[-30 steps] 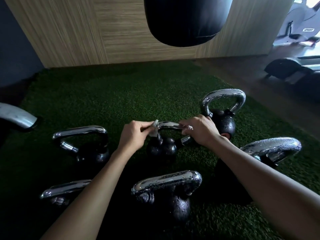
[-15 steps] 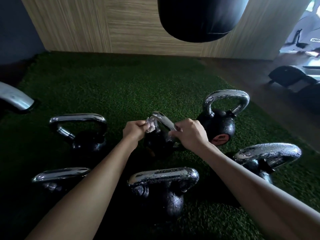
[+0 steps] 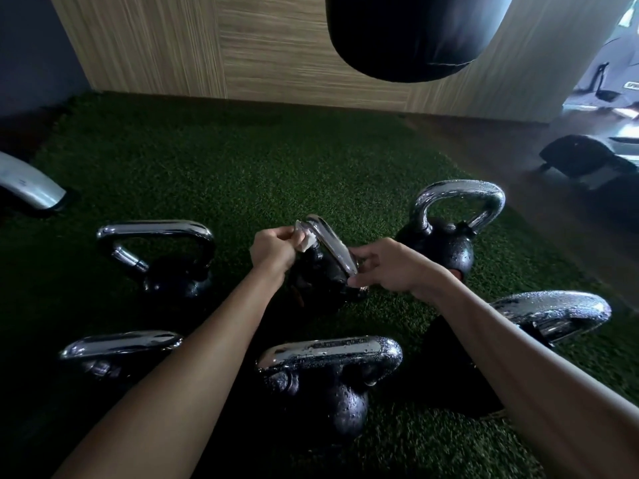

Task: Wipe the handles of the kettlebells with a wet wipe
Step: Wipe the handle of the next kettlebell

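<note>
Several black kettlebells with chrome handles stand on green turf. The small middle kettlebell (image 3: 320, 274) is turned so its chrome handle (image 3: 332, 245) runs toward me. My left hand (image 3: 273, 252) pinches a white wet wipe (image 3: 306, 238) against the far end of that handle. My right hand (image 3: 397, 267) grips the near end of the same handle with fingers and thumb. Around it stand a kettlebell at the back right (image 3: 449, 229), one at the right (image 3: 553, 314), one in front (image 3: 328, 371), and two on the left (image 3: 162, 254) (image 3: 114, 350). Water drops cover the front and right handles.
A black punching bag (image 3: 415, 32) hangs above the turf's far side, before a wood-panelled wall (image 3: 276, 46). A grey machine part (image 3: 27, 184) lies at the left edge. Gym machines (image 3: 587, 157) stand on the dark floor to the right.
The middle kettlebell has been turned, so its handle now points toward me instead of lying crosswise. My left hand with the wipe has slid to the handle's far end.
</note>
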Demonstrator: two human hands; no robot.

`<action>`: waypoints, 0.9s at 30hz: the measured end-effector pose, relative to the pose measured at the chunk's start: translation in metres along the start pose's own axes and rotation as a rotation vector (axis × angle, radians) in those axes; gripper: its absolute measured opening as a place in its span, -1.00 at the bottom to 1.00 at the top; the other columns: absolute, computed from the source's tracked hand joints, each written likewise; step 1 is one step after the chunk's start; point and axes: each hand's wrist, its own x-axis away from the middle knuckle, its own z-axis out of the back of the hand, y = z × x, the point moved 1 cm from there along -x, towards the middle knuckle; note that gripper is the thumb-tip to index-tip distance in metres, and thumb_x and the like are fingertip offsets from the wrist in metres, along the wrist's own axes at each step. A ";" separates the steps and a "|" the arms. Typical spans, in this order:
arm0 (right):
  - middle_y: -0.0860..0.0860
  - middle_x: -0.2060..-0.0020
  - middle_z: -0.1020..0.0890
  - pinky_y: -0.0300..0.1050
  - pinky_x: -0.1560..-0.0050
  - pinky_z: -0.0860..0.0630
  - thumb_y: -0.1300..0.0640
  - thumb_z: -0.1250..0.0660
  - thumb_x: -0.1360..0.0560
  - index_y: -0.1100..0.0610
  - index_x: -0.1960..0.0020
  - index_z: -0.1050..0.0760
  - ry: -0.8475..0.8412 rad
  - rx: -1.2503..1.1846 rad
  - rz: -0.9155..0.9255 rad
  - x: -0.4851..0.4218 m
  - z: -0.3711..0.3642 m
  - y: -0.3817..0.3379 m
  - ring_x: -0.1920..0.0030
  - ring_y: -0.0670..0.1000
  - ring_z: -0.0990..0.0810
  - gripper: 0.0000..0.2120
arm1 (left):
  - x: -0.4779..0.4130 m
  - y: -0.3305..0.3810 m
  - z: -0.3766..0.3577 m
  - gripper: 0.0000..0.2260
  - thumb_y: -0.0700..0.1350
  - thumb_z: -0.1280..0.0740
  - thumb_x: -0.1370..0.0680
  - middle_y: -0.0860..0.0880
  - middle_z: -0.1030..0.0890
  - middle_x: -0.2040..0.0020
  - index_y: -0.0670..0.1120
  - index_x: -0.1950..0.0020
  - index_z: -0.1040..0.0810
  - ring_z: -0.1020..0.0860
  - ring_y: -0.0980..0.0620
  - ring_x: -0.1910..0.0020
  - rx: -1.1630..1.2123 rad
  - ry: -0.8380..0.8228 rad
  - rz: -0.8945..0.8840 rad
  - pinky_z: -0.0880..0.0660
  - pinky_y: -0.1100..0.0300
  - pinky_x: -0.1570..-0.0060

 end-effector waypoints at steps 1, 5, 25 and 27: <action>0.28 0.03 -0.71 -0.02 -0.04 -0.57 0.14 -0.60 -0.41 -0.02 -0.21 -0.69 -0.009 -0.031 0.001 0.001 -0.001 0.001 0.15 0.03 -0.61 -0.62 | -0.002 0.000 0.000 -0.70 -0.10 -0.51 -0.54 -0.07 -0.70 -0.07 -0.14 -0.25 -0.67 -0.63 0.02 0.04 0.013 -0.009 0.020 -0.47 0.32 0.07; 0.22 -0.07 -0.71 0.26 -0.37 -0.45 0.14 -0.55 -0.47 0.07 -0.17 -0.70 -0.024 -0.087 0.024 -0.002 -0.008 0.000 -0.19 0.26 -0.64 -0.73 | -0.006 0.005 -0.002 -0.69 -0.10 -0.53 -0.52 -0.12 -0.71 -0.08 -0.15 -0.24 -0.66 -0.67 -0.01 0.04 0.032 -0.082 0.053 -0.50 0.43 0.14; -0.17 -0.08 -0.72 -0.36 0.10 -0.40 0.16 -0.39 -0.60 -0.09 -0.38 -0.56 -0.164 -0.081 0.098 -0.008 0.003 -0.006 -0.01 -0.33 -0.61 -0.63 | 0.026 0.028 0.010 -0.65 0.07 -0.55 -0.49 0.03 -0.71 -0.17 -0.05 -0.21 -0.71 -0.63 0.14 -0.18 -0.166 -0.108 -0.217 -0.43 0.40 -0.13; -0.21 -0.01 -0.72 -0.44 0.14 -0.41 0.20 -0.40 -0.59 -0.12 -0.32 -0.60 -0.154 -0.091 0.102 -0.010 0.004 -0.006 0.05 -0.37 -0.60 -0.64 | 0.034 0.032 0.008 -0.65 0.09 -0.55 -0.48 0.02 -0.72 -0.17 -0.04 -0.20 -0.72 -0.64 0.14 -0.16 -0.210 -0.104 -0.233 -0.45 0.39 -0.11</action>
